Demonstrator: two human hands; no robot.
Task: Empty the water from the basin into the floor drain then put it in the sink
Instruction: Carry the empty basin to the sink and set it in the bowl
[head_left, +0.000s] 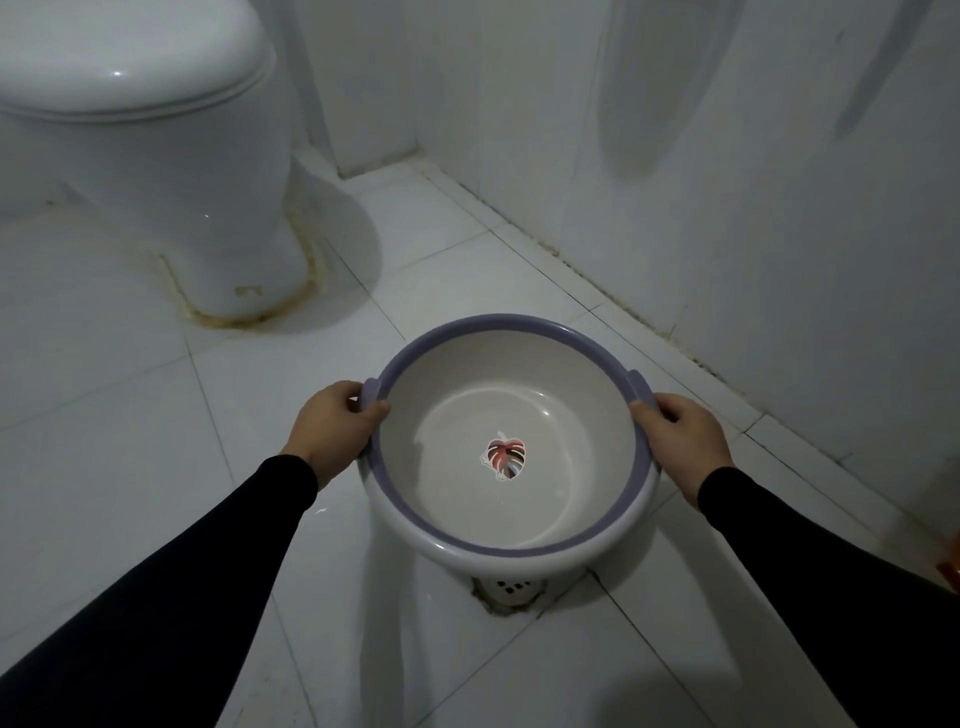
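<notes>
So the person is standing over the round white plastic basin with the purple-grey rim, holding it with both hands by the little side tabs. The left hand is clamped on the left tab, thumb hooked over the rim onto the inside edge and the other fingers curled around the outside. The right hand does the same on the right tab, thumb lying along the rim, fingers wrapped under and mostly hidden. Both grips look snug, no slack fingers. Black long sleeves run down to the wrists.

The basin sits level, right over the white perforated floor drain, which peeks out just under its near edge. Can't tell if the base is touching the white glossy floor tiles or hanging just above them. Inside there's a red and dark leaf-shaped sticker on the bottom, and the bottom looks shiny. Honestly can't say how much water is in there.

A white ceramic toilet stands off to the left, well apart, and the white wall runs along the right.
</notes>
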